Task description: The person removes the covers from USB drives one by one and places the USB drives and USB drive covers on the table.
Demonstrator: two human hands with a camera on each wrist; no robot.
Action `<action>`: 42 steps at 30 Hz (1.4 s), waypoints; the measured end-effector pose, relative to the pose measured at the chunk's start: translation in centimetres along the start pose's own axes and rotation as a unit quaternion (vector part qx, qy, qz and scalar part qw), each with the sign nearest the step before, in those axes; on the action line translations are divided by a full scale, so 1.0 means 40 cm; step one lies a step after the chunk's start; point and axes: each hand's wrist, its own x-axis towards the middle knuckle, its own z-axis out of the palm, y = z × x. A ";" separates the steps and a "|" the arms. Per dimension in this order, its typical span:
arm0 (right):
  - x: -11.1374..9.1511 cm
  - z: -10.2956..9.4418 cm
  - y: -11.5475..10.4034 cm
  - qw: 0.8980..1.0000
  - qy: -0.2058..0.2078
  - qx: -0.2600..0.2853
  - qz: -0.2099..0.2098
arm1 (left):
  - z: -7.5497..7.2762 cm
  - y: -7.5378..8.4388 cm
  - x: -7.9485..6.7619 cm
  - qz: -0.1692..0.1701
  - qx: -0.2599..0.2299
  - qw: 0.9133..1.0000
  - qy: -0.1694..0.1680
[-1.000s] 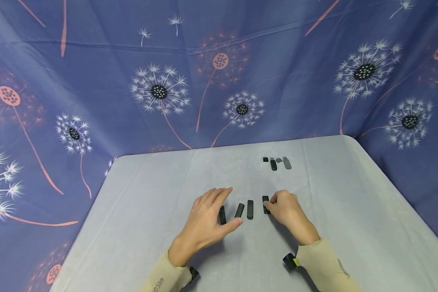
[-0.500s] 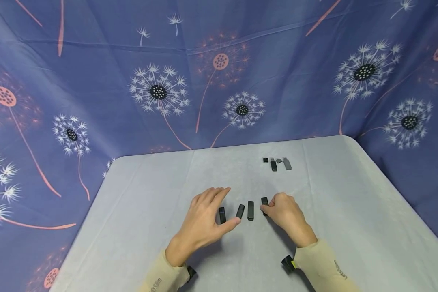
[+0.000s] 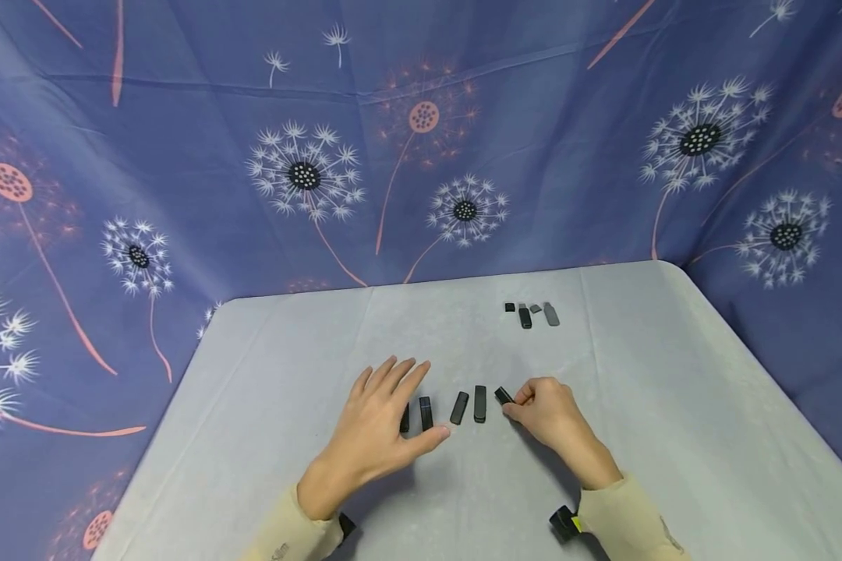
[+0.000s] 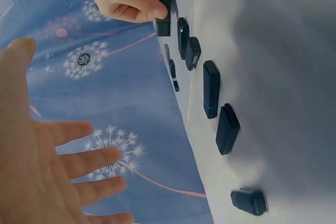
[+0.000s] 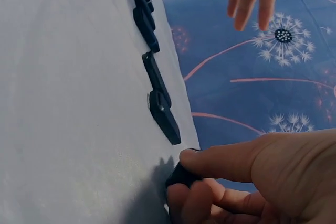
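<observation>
My right hand (image 3: 550, 409) pinches a black USB stick (image 3: 503, 395) between thumb and fingers, its far end slanting to the left. In the right wrist view the thumb lies over the top of this stick (image 5: 181, 175), close above the table. To its left several more black sticks lie in a row, among them a wide one (image 3: 480, 403), a short slanted one (image 3: 459, 407) and one with a blue line (image 3: 426, 413). My left hand (image 3: 375, 432) hovers palm down with spread fingers, partly covering another stick (image 3: 404, 418). The left wrist view shows a stick (image 4: 249, 201) at the row's near end.
Farther back on the pale table (image 3: 288, 351) lie an uncapped black USB stick (image 3: 525, 316), a grey one (image 3: 550, 314), a small black cap (image 3: 509, 307) and a grey cap (image 3: 536, 308). A blue dandelion-print cloth (image 3: 421, 195) hangs behind the table.
My left hand has shifted left, baring more of the sticks under it. The stick in my right hand has moved slightly left and turned from nearly straight to slanted.
</observation>
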 end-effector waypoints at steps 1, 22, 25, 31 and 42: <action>-0.004 -0.001 0.001 1.000 -0.002 0.009 -0.002 | -0.001 -0.003 -0.003 -0.001 0.000 1.000 0.000; -0.090 -0.090 -0.023 0.996 -0.008 0.075 -0.039 | -0.031 -0.005 -0.027 0.000 -0.056 0.998 0.001; -0.104 -0.105 -0.019 0.996 -0.006 0.068 -0.055 | -0.040 0.000 -0.029 0.001 -0.088 0.996 0.001; -0.122 -0.129 -0.024 0.994 0.010 0.063 -0.085 | -0.052 0.011 -0.027 0.020 -0.131 0.991 0.025; -0.148 -0.133 -0.067 0.990 0.016 0.093 -0.100 | -0.044 0.040 -0.023 0.029 -0.200 0.979 0.030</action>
